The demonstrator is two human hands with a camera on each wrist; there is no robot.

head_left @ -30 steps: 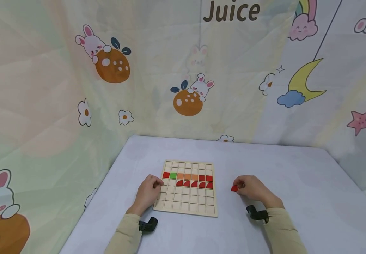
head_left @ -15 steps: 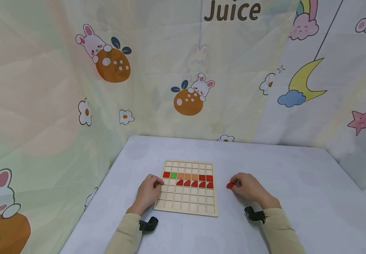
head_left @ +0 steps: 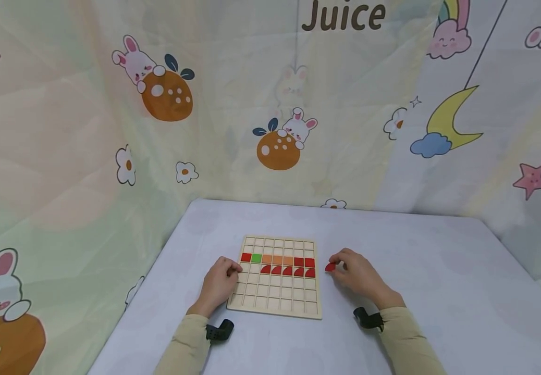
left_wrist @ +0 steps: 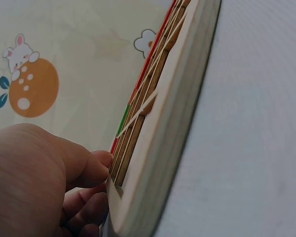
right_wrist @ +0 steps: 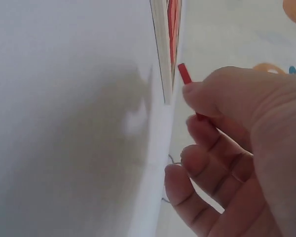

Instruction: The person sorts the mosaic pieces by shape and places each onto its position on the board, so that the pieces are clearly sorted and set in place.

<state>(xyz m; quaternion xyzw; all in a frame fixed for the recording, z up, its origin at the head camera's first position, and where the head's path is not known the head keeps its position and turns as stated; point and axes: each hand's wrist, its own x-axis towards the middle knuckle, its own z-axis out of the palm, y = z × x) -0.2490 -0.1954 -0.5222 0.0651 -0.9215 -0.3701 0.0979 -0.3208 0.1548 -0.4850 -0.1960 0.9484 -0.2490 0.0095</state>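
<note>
A square wooden grid board [head_left: 274, 302] lies flat on the table. One row holds square tiles in red, green [head_left: 256, 258] and orange [head_left: 277, 259]. Below it runs a row of several red quarter-circle tiles [head_left: 287, 271], with bare cells to their left. My left hand [head_left: 221, 281] holds the board by its left edge, fingertips at the rim in the left wrist view. Just right of the board, my right hand [head_left: 358, 276] pinches a red quarter-circle tile [head_left: 330, 267] between thumb and forefinger. The right wrist view shows that tile [right_wrist: 184, 74] edge-on, its other fingers loosely curled.
A white-covered table [head_left: 430, 271] reaches back to a printed fabric backdrop [head_left: 223, 104] with rabbits and oranges. Each wrist wears a black camera mount [head_left: 368, 318] below the hand.
My right hand has moved left and slightly away from me, bringing the red tile closer to the board's right edge. The left hand and the board stay where they were.
</note>
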